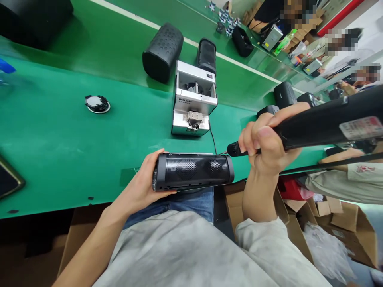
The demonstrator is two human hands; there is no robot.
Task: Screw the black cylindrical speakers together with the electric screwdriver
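My left hand (143,183) grips the left end of a black cylindrical speaker (193,171), held on its side at the near edge of the green bench (54,151). Two mesh grilles show on the speaker's body. My right hand (265,141) is wrapped round a black electric screwdriver (317,123). The driver's tip (229,150) rests at the speaker's upper right end.
A silver screw feeder box (194,99) stands just behind the speaker. Behind it are a black rubber speaker sleeve (163,52) and another black unit (207,56). A round speaker driver (97,104) lies at left. Cardboard boxes (338,223) stand at right; other people work along the belt.
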